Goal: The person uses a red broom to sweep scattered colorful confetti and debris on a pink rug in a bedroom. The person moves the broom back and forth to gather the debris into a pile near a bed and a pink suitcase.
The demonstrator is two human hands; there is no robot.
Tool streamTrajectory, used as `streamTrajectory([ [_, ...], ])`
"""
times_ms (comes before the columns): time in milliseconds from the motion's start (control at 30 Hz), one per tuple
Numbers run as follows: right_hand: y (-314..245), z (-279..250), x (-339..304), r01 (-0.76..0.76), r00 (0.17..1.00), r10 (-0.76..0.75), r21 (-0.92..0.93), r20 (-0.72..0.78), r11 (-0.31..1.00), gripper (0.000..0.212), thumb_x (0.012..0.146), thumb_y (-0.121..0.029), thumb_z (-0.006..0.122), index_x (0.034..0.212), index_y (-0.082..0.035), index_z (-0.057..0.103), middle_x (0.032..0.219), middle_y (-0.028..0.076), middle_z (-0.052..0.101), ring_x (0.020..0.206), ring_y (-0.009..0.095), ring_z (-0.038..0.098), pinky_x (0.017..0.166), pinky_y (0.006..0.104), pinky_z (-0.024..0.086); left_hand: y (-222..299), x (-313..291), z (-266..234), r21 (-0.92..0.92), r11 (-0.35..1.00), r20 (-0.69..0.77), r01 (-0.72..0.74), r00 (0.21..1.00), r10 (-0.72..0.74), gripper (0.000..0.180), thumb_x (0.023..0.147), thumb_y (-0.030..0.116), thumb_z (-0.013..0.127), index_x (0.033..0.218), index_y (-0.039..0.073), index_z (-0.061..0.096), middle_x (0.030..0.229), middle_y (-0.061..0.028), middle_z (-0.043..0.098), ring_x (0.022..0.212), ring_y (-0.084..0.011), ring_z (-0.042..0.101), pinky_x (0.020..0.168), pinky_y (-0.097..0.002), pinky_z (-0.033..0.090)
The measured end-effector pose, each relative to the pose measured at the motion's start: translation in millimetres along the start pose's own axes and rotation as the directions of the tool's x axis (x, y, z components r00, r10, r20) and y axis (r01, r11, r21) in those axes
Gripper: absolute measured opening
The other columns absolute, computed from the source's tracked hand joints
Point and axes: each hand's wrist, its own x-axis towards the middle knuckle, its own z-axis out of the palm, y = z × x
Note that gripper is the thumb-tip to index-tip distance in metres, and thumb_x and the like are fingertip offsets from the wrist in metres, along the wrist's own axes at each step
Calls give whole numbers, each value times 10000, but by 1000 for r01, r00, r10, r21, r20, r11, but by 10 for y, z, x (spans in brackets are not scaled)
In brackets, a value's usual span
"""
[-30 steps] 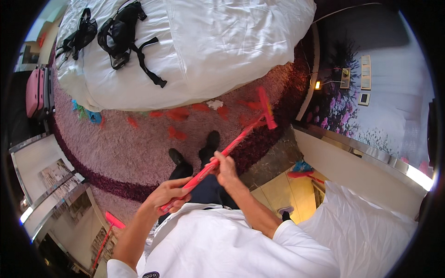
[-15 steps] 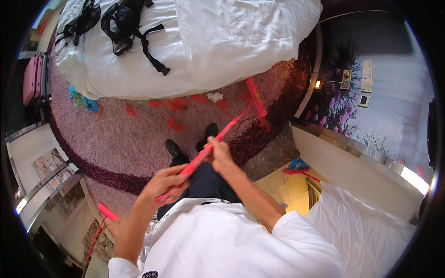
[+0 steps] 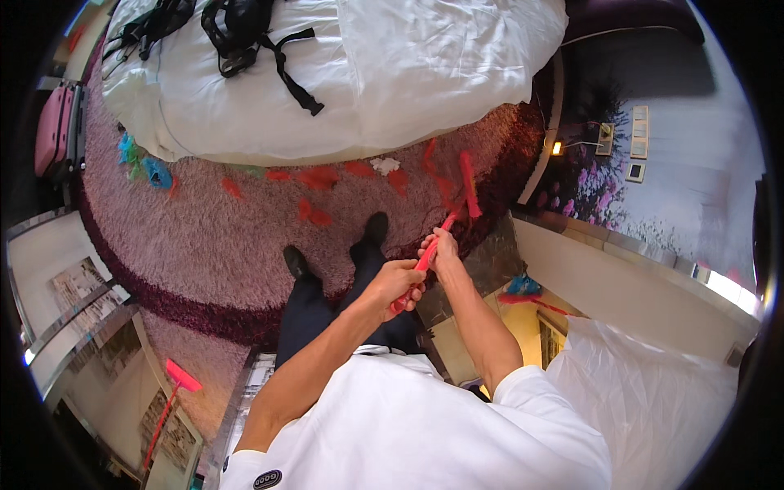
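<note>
- While both hands share one pole, the L hand is nearer the body, fingers curled closed round the lower end of the red long-handled tool.
- R hand is farther up the same handle, also closed round it, nearer the tool's far end.
- Tool slants from lower L to upper R, out in front of the person; its red tool head is over the R part of the mauve carpet, by the dark border — can't tell if it's touching the pile.
- Red pcs lie scattered on the carpet along the near edge of the bed, w/ a small white scrap among them; what they are = unclear.
- Crumpled blue item on the carpet at far L, next to some green bits.
- Black shoes stand on the carpet, L of the tool head, w/ dark trousers above.
- White-covered bed has black strapped gear on top, one strap trailing twd the person.
- Pink suitcase upright at far L, near the bed's corner.
- R side: wall w/ a purple flower print, pale switch plates & a small lit lamp.
- Lower R: white sheeting, wrinkled.
</note>
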Motion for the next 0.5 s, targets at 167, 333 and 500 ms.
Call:
streamTrajectory([
  [167, 953, 664, -673, 116, 992, -106, -194, 62, 974, 239, 785, -267, 562, 677, -65, 493, 563, 46, 501, 441, 185, 494, 384, 316, 421, -31, -1073, -839, -99, 995, 58, -20, 998, 26, 336, 861, 93, 459, 1188, 44, 394, 692, -53, 461, 403, -25, 344, 306, -153, 278],
  [333, 1868, 1105, -1443, 149, 964, -83, -256, 252, 955, 248, 773, -306, 600, 721, -74, 532, 593, 26, 552, 472, 150, 539, 389, 306, 436, -74, -2153, -1724, -211, 978, 117, -5, 993, 30, 383, 861, 69, 449, 1232, 35, 361, 705, -98, 483, 404, -25, 354, 285, -144, 272],
  [500, 2124, 830, -1450, 152, 972, -125, -127, 199, 980, 224, 770, -263, 586, 685, -63, 532, 560, 39, 536, 423, 159, 509, 334, 280, 401, -261, -2172, -1964, -20, 1000, 158, 13, 987, -10, 388, 845, 81, 471, 1218, 14, 385, 700, -69, 485, 414, -37, 383, 308, -157, 318],
])
